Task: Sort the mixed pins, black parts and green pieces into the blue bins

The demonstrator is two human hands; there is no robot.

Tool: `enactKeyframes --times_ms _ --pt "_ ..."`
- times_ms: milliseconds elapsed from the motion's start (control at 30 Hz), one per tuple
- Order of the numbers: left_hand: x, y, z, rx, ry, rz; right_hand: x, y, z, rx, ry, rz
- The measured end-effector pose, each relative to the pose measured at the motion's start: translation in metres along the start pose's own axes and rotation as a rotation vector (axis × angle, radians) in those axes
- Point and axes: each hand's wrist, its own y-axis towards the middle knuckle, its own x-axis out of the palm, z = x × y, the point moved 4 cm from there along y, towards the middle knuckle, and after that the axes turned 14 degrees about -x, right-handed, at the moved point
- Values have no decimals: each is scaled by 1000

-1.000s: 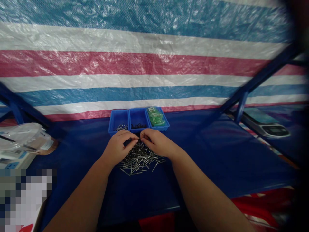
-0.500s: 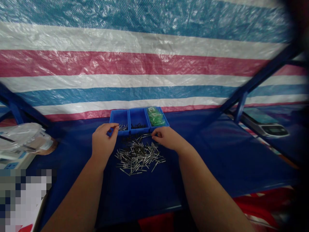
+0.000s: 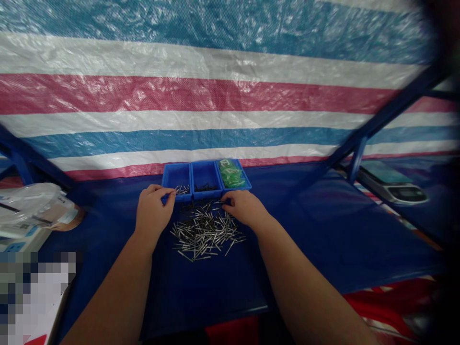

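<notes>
Right grip [image 3: 245,208] has slid a little leftward, its fingers now curled down over the top edge of the pile. Left grip [image 3: 154,210] sits much where it was, at my 11 o'clock, thumb and fingers drawn closer together at the front rim of the tray's left compartment. Both look closed to a pinch, but I cannot tell whether either holds a pin; the fingertips [image 3: 168,189] hide that.

Loose metal pins [image 3: 204,235] lie in a flat, crossed heap on the blue table [image 3: 323,249], at 12 o'clock from me and between my hands. Just past them, at 12 o'clock, the blue three-compartment tray [image 3: 206,180] stands with its front rim by the heap. Its left compartment carries a small bunch of silvery pins [image 3: 182,189], the middle one dark small pieces [image 3: 205,188], the right one green packets [image 3: 232,173].

Digital scale [image 3: 393,188] rests at 2 o'clock, well apart. Clear plastic bag [image 3: 28,206] lies at 10 o'clock, with a power strip [image 3: 21,245] beside it. Striped tarp [image 3: 215,96] hangs behind everything.
</notes>
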Motion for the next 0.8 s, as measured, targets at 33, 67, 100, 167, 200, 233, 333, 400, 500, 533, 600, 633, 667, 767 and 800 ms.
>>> enactKeyframes --times_ms 33,67,100,167,200,233,333,400,500,533,600,633,667,767,800 --pt "1 0 -1 1 9 -2 0 0 -1 -1 1 -3" --pt "2 0 -2 6 19 -5 1 1 -1 -4 3 -6" --pt "4 0 -2 14 28 -9 1 1 -2 -8 4 -7" --pt "5 -1 -2 28 42 -10 1 2 -5 -14 2 -10" --pt "5 -1 -1 31 44 -7 1 2 -6 -15 -1 -12" --pt "4 -1 0 32 41 0 2 2 -7 -14 -3 -18" --pt "2 -3 5 42 2 29 5 3 -10 -9 -21 -61" --pt "-1 -5 11 70 -34 44 7 2 -11 -14 -43 -96" --pt "-4 -9 22 138 -85 49 10 1 -11 -40 -81 -117" --pt "-5 -10 26 160 -103 46 9 0 -12 -50 -88 -119" --pt "-6 -13 33 201 -151 15 7 -1 -15 -82 -79 -113" --pt "-5 -15 36 222 -182 -19 5 -1 -18 -108 -60 -104" --pt "-4 -16 39 244 -213 -65 3 -1 -21 -143 -28 -89" --pt "2 -22 47 312 -287 -232 -5 -1 -33 -272 114 -28" --pt "4 -24 49 324 -300 -275 -7 -2 -37 -307 162 -9"
